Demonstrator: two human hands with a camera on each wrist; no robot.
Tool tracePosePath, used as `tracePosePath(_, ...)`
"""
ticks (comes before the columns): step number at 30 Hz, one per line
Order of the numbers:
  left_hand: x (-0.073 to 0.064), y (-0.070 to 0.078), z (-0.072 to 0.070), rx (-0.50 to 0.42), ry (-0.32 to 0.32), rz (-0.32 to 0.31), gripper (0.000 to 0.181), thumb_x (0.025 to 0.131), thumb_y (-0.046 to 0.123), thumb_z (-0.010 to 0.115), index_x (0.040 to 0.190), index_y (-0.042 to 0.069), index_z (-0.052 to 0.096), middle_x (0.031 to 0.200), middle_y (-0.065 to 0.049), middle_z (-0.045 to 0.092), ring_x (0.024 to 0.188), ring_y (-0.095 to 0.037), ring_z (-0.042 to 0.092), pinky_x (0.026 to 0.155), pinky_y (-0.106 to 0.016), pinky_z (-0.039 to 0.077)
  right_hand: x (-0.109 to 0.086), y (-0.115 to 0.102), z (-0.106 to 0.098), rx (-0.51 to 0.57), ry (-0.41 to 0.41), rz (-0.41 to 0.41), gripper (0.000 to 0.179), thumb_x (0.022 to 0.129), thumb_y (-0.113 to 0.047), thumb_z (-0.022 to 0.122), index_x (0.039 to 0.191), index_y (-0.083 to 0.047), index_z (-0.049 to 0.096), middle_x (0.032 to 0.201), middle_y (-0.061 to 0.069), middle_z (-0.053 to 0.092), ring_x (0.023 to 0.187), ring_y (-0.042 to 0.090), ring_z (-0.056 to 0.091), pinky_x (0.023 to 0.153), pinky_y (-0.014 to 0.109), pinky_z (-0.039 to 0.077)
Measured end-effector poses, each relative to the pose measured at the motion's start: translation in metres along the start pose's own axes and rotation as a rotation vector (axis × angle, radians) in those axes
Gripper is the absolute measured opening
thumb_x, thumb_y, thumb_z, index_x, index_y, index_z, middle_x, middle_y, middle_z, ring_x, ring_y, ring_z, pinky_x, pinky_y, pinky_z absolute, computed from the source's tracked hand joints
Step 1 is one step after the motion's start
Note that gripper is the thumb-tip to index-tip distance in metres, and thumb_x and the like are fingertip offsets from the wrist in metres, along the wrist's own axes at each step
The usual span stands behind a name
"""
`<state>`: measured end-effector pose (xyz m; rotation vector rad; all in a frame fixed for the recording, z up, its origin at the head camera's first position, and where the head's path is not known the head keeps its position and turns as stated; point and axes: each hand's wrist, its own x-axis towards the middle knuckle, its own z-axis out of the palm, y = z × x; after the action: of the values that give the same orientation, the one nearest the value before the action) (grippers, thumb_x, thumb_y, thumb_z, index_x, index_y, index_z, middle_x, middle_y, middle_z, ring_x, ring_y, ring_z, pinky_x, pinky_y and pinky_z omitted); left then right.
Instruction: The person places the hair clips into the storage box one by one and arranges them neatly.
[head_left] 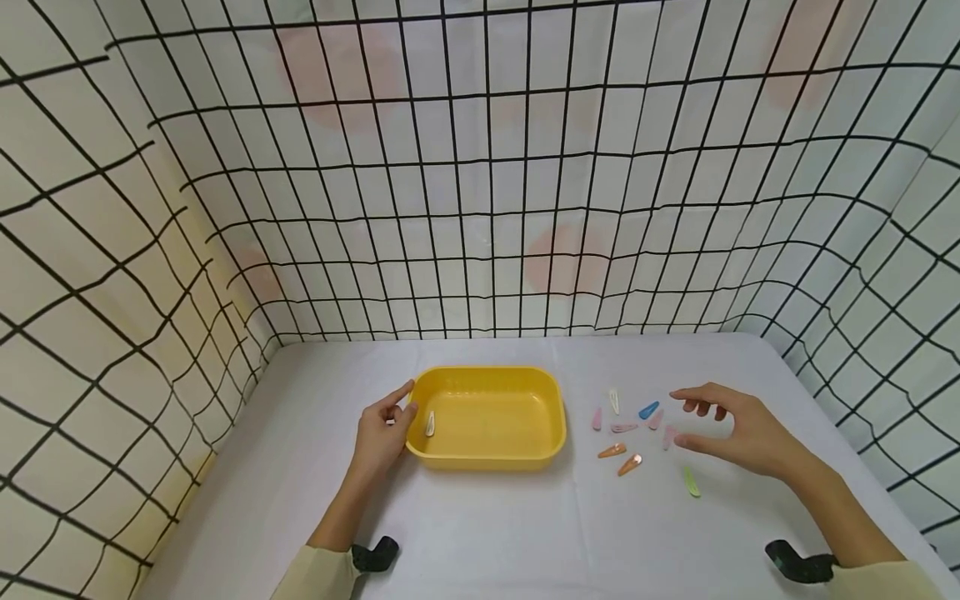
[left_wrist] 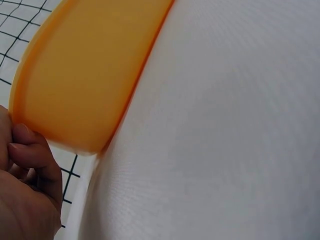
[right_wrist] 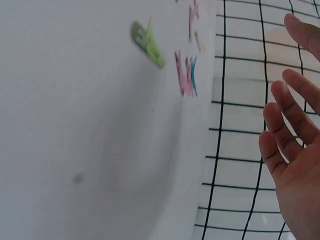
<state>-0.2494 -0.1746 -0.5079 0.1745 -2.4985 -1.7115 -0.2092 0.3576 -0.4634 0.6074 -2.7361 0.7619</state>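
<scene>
My left hand point(head_left: 381, 435) holds the left end of a yellow plastic tray point(head_left: 487, 462), its thumb at the rim and its other fingers partly curled against the outside. One pale snap hair clip point(head_left: 430, 423) lies inside the tray near that end. Over the right part of the table, my right hand point(head_left: 750, 429) hovers with thumb and fingers spread and nothing between them. Below and left of it lie a blue hair clip point(head_left: 648, 410), several pink hair clips point(head_left: 624, 428), a whitish one point(head_left: 614, 402) and two orange ones point(head_left: 630, 465). A green hair clip point(right_wrist: 147, 44) lies nearer me.
A white cloth covers the table point(head_left: 495, 533). Black wire grid point(head_left: 487, 167) stands behind the table and along both sides, with white sheeting behind it. Black straps point(head_left: 798, 562) sit at both wrists.
</scene>
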Motion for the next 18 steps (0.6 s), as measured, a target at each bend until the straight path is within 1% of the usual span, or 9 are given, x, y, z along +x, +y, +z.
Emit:
tracePosePath(2, 0.000, 0.000, 0.000, 0.001, 0.000, -0.005, 0.043, 0.098, 0.023, 0.068, 0.142, 0.026, 0.065, 0.073, -0.003, 0.049, 0.051, -0.015, 0.041, 0.045, -0.020, 0.039, -0.006, 0.004, -0.003, 0.004, -0.002, -0.002, 0.057, 0.079, -0.034, 0.090, 0.131, -0.031, 0.066, 0.101, -0.017, 0.059, 0.092, -0.001, 0.047, 0.074, 0.020, 0.041)
tracePosePath(6, 0.000, 0.000, 0.000, -0.008, -0.001, -0.011, 0.044, 0.098, 0.023, 0.068, 0.142, 0.025, 0.065, 0.072, -0.003, 0.048, 0.051, -0.015, 0.041, 0.045, -0.020, 0.039, -0.019, 0.013, -0.006, 0.007, -0.019, -0.006, 0.060, 0.078, -0.033, 0.090, 0.132, -0.031, 0.065, 0.102, -0.012, 0.061, 0.093, 0.002, 0.048, 0.075, 0.021, 0.042)
tracePosePath(10, -0.001, 0.001, 0.000, -0.017, -0.002, -0.008, 0.043, 0.098, 0.023, 0.068, 0.142, 0.026, 0.065, 0.072, -0.003, 0.048, 0.050, -0.015, 0.040, 0.044, -0.020, 0.038, -0.032, 0.021, -0.004, 0.015, -0.035, 0.007, 0.063, 0.076, -0.032, 0.092, 0.133, -0.028, 0.066, 0.102, -0.007, 0.064, 0.093, 0.004, 0.050, 0.075, 0.022, 0.042)
tracePosePath(15, -0.001, 0.003, 0.000, -0.025, -0.006, -0.010, 0.043, 0.098, 0.023, 0.069, 0.141, 0.026, 0.065, 0.073, -0.004, 0.048, 0.050, -0.016, 0.040, 0.044, -0.020, 0.038, -0.043, 0.027, 0.001, 0.025, -0.049, 0.037, 0.064, 0.075, -0.034, 0.092, 0.133, -0.021, 0.067, 0.102, -0.007, 0.065, 0.093, 0.005, 0.050, 0.076, 0.021, 0.042)
tracePosePath(18, -0.001, 0.003, 0.000, -0.026, -0.007, -0.007, 0.044, 0.098, 0.023, 0.069, 0.142, 0.026, 0.065, 0.073, -0.003, 0.048, 0.050, -0.015, 0.040, 0.044, -0.020, 0.038, -0.048, 0.028, 0.004, 0.030, -0.053, 0.041, 0.064, 0.075, -0.035, 0.092, 0.132, -0.021, 0.068, 0.101, -0.008, 0.065, 0.092, 0.006, 0.050, 0.075, 0.022, 0.042)
